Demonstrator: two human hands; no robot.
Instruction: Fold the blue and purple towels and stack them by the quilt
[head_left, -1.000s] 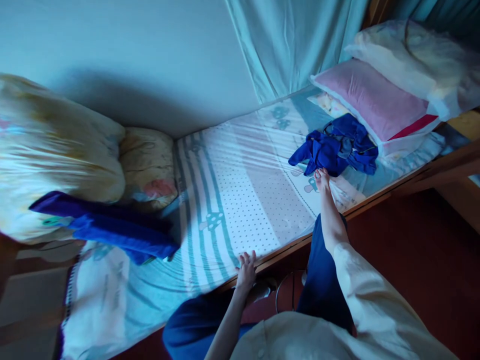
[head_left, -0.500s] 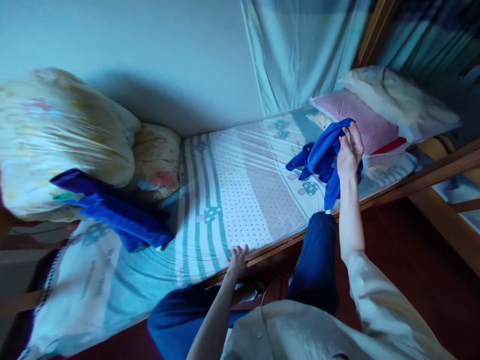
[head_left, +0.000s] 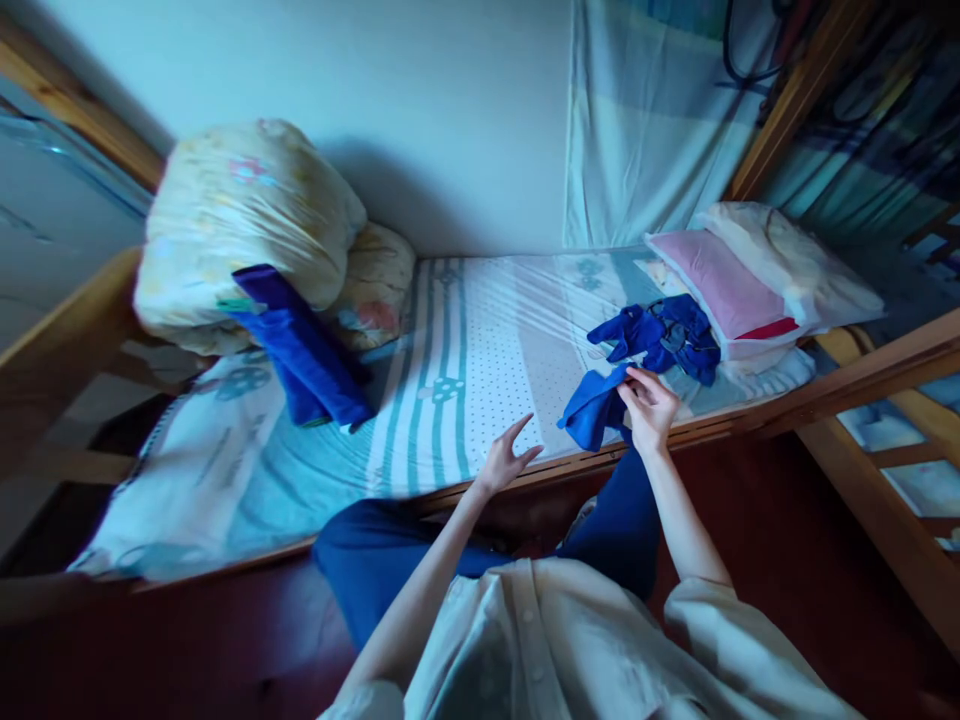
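My right hand (head_left: 651, 408) pinches a blue cloth (head_left: 592, 408) by its upper right edge and holds it near the front of the bed. The cloth hangs loosely to the left of my fingers; what kind of item it is I cannot tell. Just left of it, my left hand (head_left: 511, 458) has thumb and fingers spread with nothing between them, over the bed's front edge. Beyond the held cloth lies a crumpled pile of blue cloths (head_left: 664, 335) on the patterned sheet (head_left: 495, 400). Folded blue fabric (head_left: 307, 355) rests at the left, against a bundled quilt.
A large floral quilt (head_left: 247, 230) and a smaller pillow (head_left: 379, 285) stand at the bed's left end. A pink cushion (head_left: 724, 275) and a pale bag (head_left: 787, 255) lie at the right. Wooden bed rails (head_left: 900, 355) and a curtain (head_left: 637, 130) border the bed.
My right hand has drawn one blue cloth from the pile toward me and left. My left hand has lifted from the bed edge and moved toward it. The view has shifted left.
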